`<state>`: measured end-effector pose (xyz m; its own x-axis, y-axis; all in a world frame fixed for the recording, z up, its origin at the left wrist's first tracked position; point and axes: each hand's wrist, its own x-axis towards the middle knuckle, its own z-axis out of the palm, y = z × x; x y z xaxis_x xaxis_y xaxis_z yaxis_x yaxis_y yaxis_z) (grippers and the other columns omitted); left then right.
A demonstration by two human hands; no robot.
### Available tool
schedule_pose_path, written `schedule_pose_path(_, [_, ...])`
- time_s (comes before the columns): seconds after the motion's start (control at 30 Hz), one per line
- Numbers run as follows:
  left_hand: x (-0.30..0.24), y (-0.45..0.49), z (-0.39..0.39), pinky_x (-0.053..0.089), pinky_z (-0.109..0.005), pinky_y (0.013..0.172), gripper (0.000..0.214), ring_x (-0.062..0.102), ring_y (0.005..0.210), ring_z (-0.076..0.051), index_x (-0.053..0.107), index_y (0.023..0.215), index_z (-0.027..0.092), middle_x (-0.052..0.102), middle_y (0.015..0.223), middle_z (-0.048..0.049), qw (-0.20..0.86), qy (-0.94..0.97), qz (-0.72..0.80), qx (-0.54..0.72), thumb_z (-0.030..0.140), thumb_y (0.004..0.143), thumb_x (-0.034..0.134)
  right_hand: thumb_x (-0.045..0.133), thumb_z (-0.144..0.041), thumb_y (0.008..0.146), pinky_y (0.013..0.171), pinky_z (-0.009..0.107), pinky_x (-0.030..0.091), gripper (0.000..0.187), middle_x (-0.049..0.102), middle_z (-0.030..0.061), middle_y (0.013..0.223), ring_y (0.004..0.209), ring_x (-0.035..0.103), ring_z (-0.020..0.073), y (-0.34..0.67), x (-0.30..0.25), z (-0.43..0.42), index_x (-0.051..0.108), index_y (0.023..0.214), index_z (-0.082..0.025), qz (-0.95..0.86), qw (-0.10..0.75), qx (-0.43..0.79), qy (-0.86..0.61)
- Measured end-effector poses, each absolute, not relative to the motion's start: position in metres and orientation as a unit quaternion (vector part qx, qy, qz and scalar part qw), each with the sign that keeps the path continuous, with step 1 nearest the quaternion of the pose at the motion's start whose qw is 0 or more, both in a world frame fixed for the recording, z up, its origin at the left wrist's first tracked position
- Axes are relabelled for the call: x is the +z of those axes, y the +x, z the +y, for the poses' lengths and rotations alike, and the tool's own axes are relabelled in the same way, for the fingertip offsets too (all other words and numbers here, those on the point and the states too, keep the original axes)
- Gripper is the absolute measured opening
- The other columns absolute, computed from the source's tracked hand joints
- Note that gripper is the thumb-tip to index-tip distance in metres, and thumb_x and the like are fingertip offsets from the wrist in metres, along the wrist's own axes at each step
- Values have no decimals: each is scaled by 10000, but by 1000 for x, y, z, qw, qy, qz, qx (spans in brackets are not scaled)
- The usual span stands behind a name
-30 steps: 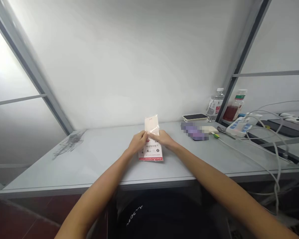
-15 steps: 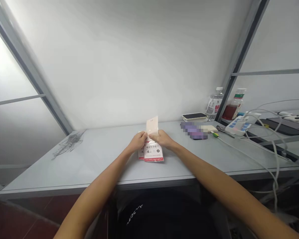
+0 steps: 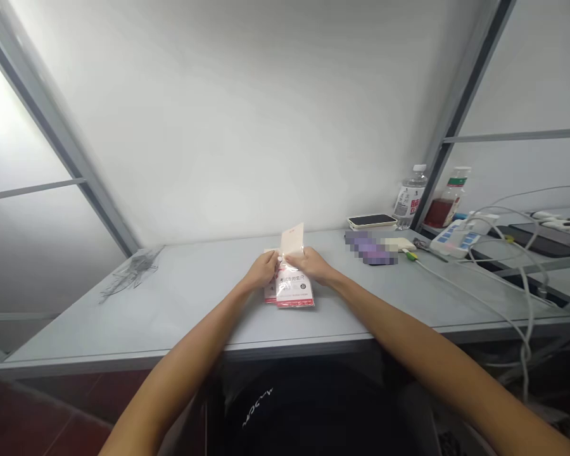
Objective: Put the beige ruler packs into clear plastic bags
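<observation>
Left hand [image 3: 263, 269] and right hand [image 3: 312, 265] are both pinching the upper part of a transparent ruler-set packet [image 3: 294, 288], fingers closed on the film. From my remote position I cannot tell whether the two hands touch. The packet sits with its lower end at the desktop, its pale header flap [image 3: 292, 239] rising above the fingers and its red-and-white printed card facing me. A second packet [image 3: 269, 292] lies just behind it on the left. Both sit well back from the front edge of the grey desk [image 3: 180, 358]. Open desktop extends left to a tangle of thin wires [image 3: 133, 272] and right to a pixelated purple object [image 3: 370, 249]. Further right, a power strip [image 3: 453, 239] and white cables [image 3: 513, 297] occupy the far end.
</observation>
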<state>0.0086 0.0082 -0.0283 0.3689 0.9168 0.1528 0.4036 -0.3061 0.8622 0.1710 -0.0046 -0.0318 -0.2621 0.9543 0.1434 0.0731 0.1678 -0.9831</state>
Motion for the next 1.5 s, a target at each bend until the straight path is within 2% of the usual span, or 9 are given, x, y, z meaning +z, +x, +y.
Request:
schedule_pose_path(0.23, [-29,10,8,369,-223,500,353,463,567,-100,454,707,192,514,689,-5,330,743,460,356,484,857,325,613,-334,747,658,310,503,229,693,100,871,775,647,224,169,-29,-3,651,846,-132,-606,465,484,-426])
schedule_pose_path(0.33, [-27,9,8,361,-222,474,328,445,531,-98,427,713,199,499,654,10,345,750,452,339,502,833,381,633,-340,727,645,308,506,234,692,99,858,768,649,226,170,-26,-4,653,833,-132,-595,468,488,-434])
schedule_pose_path(0.77, [-17,3,7,408,-205,452,297,489,563,-99,408,718,186,473,669,5,400,748,407,338,458,837,392,618,-361,736,651,322,503,240,691,95,820,733,645,217,173,-20,-7,642,804,-132,-598,477,490,-417])
schedule_pose_path(1.13, [-20,3,8,415,-213,473,312,479,551,-96,402,723,192,471,650,12,373,763,395,351,465,865,350,624,-332,728,639,304,495,210,690,89,816,740,641,218,173,-18,-7,648,793,-135,-595,484,479,-427])
schedule_pose_path(1.5, [-20,4,8,408,-212,467,308,491,573,-103,410,732,193,467,661,2,373,753,422,341,452,879,332,680,-313,662,602,289,477,196,685,77,776,700,627,202,173,-18,-7,652,737,-134,-605,480,476,-421])
